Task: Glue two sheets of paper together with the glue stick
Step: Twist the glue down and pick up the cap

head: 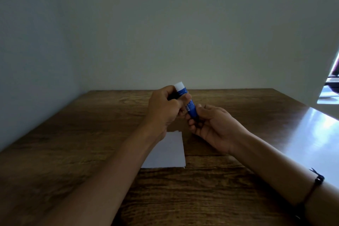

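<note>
You have one glue stick [187,101], blue-bodied with a white end pointing up and away, held tilted above the wooden table [73,134] with both hands clamped on it: your left hand [164,109] is wrapped around the upper part near the white end, and your right hand [213,124] pinches the lower blue end. Below your hands lies white paper [168,154] flat on the table, partly hidden under your left forearm; a second edge peeks out at its far corner, so it looks like two stacked sheets, though you cannot be sure.
</note>
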Available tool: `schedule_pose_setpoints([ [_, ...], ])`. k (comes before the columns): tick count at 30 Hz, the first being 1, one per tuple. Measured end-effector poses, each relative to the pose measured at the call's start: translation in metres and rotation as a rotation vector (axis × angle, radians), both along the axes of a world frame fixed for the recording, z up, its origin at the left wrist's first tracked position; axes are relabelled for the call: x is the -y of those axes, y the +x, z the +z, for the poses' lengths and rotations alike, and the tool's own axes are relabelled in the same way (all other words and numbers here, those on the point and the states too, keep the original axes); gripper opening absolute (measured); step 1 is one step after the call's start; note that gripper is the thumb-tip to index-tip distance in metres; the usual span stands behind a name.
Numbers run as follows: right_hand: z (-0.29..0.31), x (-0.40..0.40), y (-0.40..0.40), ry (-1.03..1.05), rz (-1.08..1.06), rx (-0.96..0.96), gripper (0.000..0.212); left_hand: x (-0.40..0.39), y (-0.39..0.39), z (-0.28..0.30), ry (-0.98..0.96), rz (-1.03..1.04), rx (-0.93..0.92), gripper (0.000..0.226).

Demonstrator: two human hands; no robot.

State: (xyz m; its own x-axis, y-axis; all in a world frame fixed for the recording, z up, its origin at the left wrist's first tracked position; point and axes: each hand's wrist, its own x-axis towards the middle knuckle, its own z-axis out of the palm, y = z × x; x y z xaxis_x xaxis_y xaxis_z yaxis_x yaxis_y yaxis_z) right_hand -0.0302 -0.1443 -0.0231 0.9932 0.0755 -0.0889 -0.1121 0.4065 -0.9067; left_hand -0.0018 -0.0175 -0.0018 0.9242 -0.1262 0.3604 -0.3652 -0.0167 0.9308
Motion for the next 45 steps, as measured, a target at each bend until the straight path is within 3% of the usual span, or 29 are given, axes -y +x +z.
schedule_pose_setpoints([
  [5,0.0007,-0.0028,-0.0016,0.074,0.058,-0.034,0.039,-0.0008,0.0003,0.0000,-0.008,0.008,-0.002,0.007],
  [10,0.0016,-0.0009,-0.0026,0.014,0.018,0.019,0.027,0.0005,-0.0007,-0.0003,0.004,-0.001,-0.002,0.011],
  [15,0.0011,-0.0036,-0.0024,0.059,0.083,-0.043,0.039,-0.0018,0.0000,0.0002,-0.002,0.004,0.003,0.010],
  [19,0.0018,-0.0040,-0.0028,0.011,0.045,-0.025,0.027,-0.0020,-0.0001,0.0011,0.006,0.012,0.008,0.011],
  [24,0.0016,-0.0045,-0.0044,0.055,0.030,0.002,0.032,-0.0030,-0.0004,0.0028,-0.026,0.002,0.020,0.010],
  [29,0.0039,-0.0035,-0.0049,0.050,-0.009,0.066,0.022,-0.0018,-0.0019,0.0032,-0.021,-0.012,0.033,0.009],
  [33,0.0031,-0.0040,-0.0052,0.065,0.044,0.013,0.032,-0.0026,-0.0014,0.0026,-0.023,-0.001,0.027,0.009],
  [45,0.0045,-0.0028,-0.0061,0.053,0.070,0.007,0.028,-0.0018,-0.0031,0.0033,-0.025,0.003,0.030,0.011],
])
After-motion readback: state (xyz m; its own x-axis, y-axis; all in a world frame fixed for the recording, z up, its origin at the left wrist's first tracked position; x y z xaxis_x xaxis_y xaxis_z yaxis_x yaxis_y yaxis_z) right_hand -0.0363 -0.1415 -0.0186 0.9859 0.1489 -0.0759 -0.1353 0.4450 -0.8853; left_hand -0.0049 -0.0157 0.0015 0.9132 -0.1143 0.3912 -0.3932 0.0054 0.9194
